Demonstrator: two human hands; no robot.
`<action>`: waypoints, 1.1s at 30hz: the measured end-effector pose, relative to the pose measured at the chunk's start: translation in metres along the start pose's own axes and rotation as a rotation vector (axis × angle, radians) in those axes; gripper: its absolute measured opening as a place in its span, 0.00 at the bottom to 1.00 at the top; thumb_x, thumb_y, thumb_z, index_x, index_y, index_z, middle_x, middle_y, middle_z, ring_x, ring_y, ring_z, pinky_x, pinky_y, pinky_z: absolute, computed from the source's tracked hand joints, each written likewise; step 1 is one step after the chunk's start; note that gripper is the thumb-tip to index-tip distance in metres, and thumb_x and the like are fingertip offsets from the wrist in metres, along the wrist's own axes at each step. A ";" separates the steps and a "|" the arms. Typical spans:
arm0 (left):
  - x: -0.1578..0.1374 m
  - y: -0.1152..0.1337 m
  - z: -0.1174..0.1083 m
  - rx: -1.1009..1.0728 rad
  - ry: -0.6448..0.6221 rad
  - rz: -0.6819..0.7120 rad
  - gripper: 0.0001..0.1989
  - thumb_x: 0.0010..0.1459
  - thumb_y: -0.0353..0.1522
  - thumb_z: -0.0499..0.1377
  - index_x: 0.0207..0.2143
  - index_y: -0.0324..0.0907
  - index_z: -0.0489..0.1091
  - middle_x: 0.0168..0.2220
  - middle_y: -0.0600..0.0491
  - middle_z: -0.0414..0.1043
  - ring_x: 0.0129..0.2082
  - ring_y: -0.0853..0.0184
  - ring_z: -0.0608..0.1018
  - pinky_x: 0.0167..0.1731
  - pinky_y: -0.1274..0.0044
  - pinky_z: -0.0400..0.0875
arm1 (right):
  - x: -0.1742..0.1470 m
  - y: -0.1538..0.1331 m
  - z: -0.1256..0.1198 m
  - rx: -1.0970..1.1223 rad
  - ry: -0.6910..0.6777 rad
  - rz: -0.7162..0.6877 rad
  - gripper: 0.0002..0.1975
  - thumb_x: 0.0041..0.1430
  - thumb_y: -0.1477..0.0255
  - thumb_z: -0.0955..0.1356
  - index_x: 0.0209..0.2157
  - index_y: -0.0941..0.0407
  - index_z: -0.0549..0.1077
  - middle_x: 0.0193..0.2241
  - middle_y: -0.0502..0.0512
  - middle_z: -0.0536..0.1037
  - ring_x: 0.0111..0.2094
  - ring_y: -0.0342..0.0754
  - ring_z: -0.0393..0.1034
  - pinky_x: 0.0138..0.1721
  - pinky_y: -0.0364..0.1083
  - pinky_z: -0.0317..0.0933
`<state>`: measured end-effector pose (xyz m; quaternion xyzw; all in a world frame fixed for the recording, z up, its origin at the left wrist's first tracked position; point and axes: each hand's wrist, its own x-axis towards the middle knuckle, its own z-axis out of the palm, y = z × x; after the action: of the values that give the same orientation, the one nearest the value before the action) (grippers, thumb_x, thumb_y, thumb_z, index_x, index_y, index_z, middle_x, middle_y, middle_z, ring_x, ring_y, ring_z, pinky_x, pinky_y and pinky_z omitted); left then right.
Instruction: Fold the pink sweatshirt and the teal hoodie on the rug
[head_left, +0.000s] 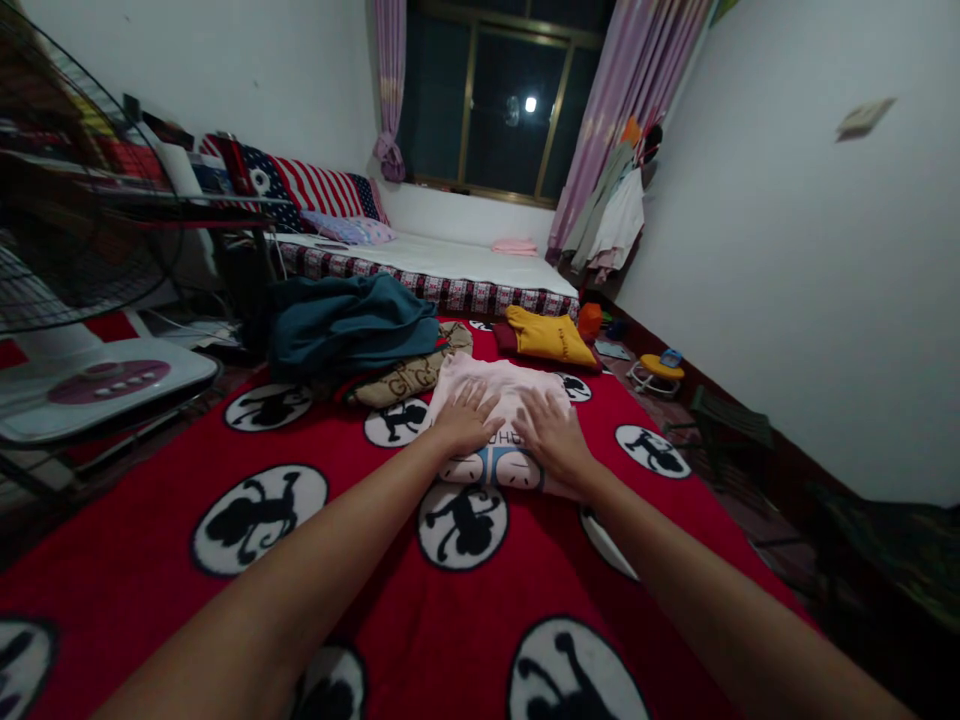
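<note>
A pale pink garment [499,375] with printed letters and a blue-and-white cartoon print lies folded on the red blanket [360,600] in the middle of the head view. My left hand [469,418] rests flat on its left half, fingers spread. On the right half lies my right hand [551,432], palm down with the fingers apart. Neither hand grips the cloth. Parts of the lettering and print are hidden beneath my hands. Beyond the garment, to the right, is a folded yellow garment [551,337] on top of a dark red one.
To the left lie a heap of teal cloth [352,325] and a brown patterned cloth [401,383]. A fan [97,375] stands at the far left. Behind is a low bed [450,262] under the window. A small yellow stool [660,368] and a dark folding stool [727,420] stand right.
</note>
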<state>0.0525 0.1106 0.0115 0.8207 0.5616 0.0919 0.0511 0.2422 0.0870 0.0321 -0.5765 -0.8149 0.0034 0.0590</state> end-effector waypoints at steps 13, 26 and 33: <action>-0.049 0.002 0.000 0.000 0.060 0.025 0.31 0.66 0.48 0.39 0.66 0.43 0.51 0.68 0.47 0.43 0.68 0.57 0.48 0.64 0.66 0.44 | -0.021 -0.006 0.020 0.201 -0.005 -0.067 0.28 0.69 0.58 0.52 0.67 0.49 0.47 0.68 0.53 0.41 0.68 0.52 0.33 0.63 0.62 0.38; -0.059 -0.006 0.001 -0.073 0.112 -0.171 0.34 0.63 0.53 0.41 0.66 0.46 0.52 0.68 0.46 0.43 0.68 0.57 0.48 0.63 0.62 0.45 | -0.021 -0.003 0.027 0.184 0.108 0.076 0.30 0.67 0.57 0.56 0.65 0.53 0.53 0.67 0.59 0.49 0.67 0.53 0.41 0.63 0.57 0.42; -0.063 -0.008 0.004 -0.083 0.297 -0.291 0.26 0.64 0.43 0.49 0.60 0.43 0.63 0.65 0.46 0.54 0.64 0.57 0.58 0.62 0.69 0.54 | -0.022 -0.002 0.029 0.210 0.141 0.086 0.29 0.67 0.58 0.56 0.65 0.54 0.55 0.66 0.59 0.52 0.66 0.52 0.44 0.63 0.55 0.42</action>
<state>0.0237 0.0551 0.0003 0.7056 0.6714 0.2263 0.0141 0.2444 0.0670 0.0013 -0.6004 -0.7784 0.0505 0.1760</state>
